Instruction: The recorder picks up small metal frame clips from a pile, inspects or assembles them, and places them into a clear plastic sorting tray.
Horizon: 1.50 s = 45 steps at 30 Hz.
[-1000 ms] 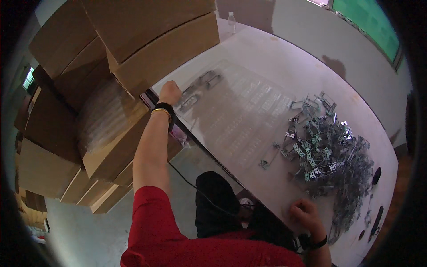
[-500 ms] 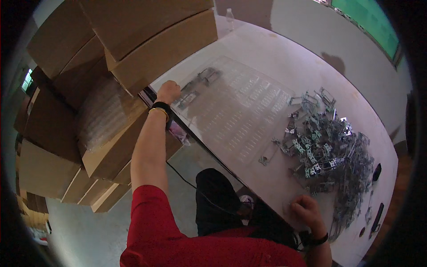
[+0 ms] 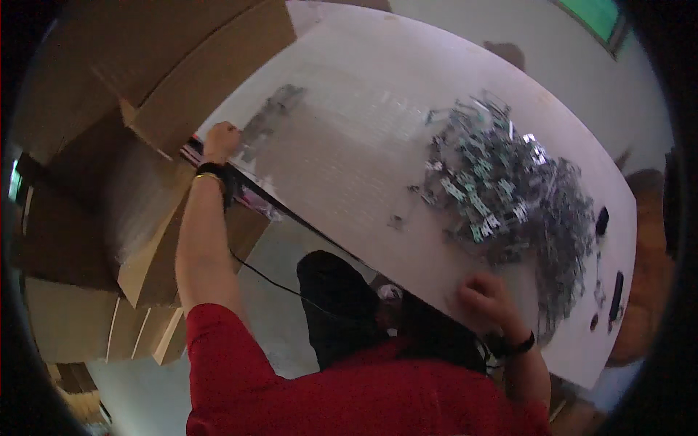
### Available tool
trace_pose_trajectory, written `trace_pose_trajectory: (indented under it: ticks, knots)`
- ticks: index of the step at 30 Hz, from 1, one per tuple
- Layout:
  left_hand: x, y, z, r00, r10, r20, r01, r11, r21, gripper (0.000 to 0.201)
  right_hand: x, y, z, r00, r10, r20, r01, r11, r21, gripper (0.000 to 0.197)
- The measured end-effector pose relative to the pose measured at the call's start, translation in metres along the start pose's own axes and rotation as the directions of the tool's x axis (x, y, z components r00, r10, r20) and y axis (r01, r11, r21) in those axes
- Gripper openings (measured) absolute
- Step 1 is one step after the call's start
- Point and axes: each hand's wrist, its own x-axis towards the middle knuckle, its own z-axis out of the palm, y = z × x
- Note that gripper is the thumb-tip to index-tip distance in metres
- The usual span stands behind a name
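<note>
My left hand (image 3: 222,140) is closed at the left edge of a clear plastic tray (image 3: 331,163) with rows of moulded pockets. Whatever its fingers grip, if anything, is hidden. Beside that hand, several small metal parts (image 3: 276,109) lie along the tray's left end. Curled fingers show on my right hand (image 3: 486,298), low over the near side of the white table (image 3: 418,280); motion blurs it, and I cannot make out anything in it. Just beyond and to the right of it spreads a big heap of thin metal brackets (image 3: 502,192).
Stacked cardboard boxes (image 3: 211,62) crowd the left, one open with clear plastic (image 3: 145,196) inside. A loose bracket (image 3: 396,221) lies between tray and heap. Dark slim tools (image 3: 616,291) rest at the table's right edge. A black cable (image 3: 269,280) hangs below the near edge.
The whole view has shifted, so the table and boxes sit further left and higher. My left hand stays at the tray's left edge; the right stays curled near the heap. The picture is blurrier.
</note>
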Motion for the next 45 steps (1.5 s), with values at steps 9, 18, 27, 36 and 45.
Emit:
trace_pose_trajectory:
  ticks: [9,18,27,36,45]
  knots:
    - [-0.050,0.112,-0.056,0.975,0.129,-0.182,-0.192,0.901,-0.390,0.027,0.001,0.010,0.000,1.000,0.012,-0.026,-0.012,1.000,0.005,0.020]
    - [-0.248,0.290,-0.037,0.784,0.615,-0.084,-0.539,0.606,-0.586,0.020,-0.001,0.005,-0.003,0.998,-0.068,0.000,0.068,0.996,-0.061,0.019]
    - [-0.291,0.320,0.013,0.840,0.475,0.262,-0.419,0.875,-0.243,0.024,0.003,0.003,0.002,0.995,-0.085,0.054,0.089,0.992,-0.089,0.018]
    - [-0.329,0.299,0.006,0.830,0.536,0.154,-0.445,0.803,-0.397,0.022,-0.002,0.009,0.005,0.974,-0.214,0.067,0.223,0.960,-0.171,0.019]
    - [-0.362,0.292,-0.011,0.796,0.605,-0.001,-0.560,0.737,-0.379,0.054,-0.021,-0.013,0.020,0.965,-0.262,-0.015,0.256,0.951,-0.173,0.018]
